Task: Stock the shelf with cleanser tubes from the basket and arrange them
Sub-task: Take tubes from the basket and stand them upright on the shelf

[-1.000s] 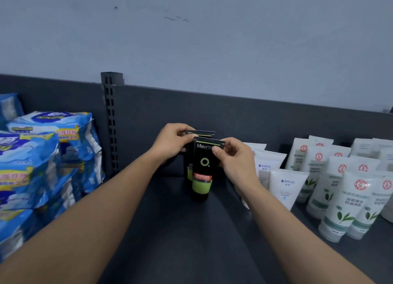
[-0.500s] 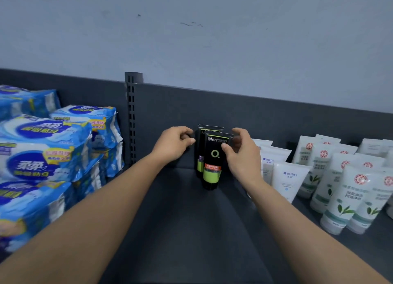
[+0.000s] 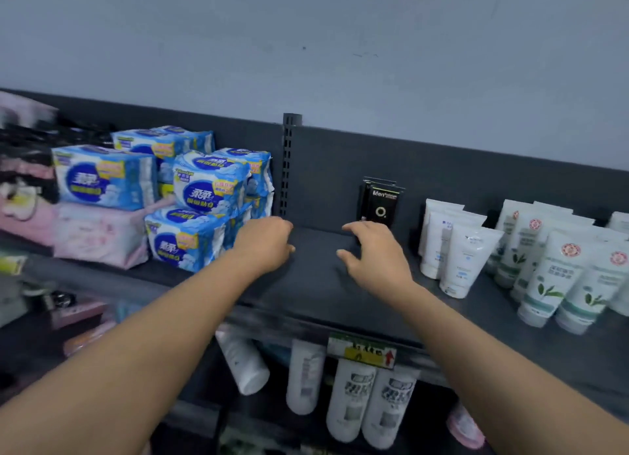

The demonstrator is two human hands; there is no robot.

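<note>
The left hand [image 3: 265,247] and right hand [image 3: 374,253] hang loose, holding nothing. Two black tubes [image 3: 381,204] stand at the shelf [image 3: 306,284] back, mid-frame. Best to set new tubes straight, right in front, labels facing out.

"Men" — black cleanser tube [image 3: 380,206]

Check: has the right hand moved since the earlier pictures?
Yes. The right hand has let go of the front black tube and drawn back toward the front of the shelf.

Black cleanser tubes [image 3: 380,205]; dark grey shelf [image 3: 316,284]; blue-white packs [image 3: 204,185]
</note>
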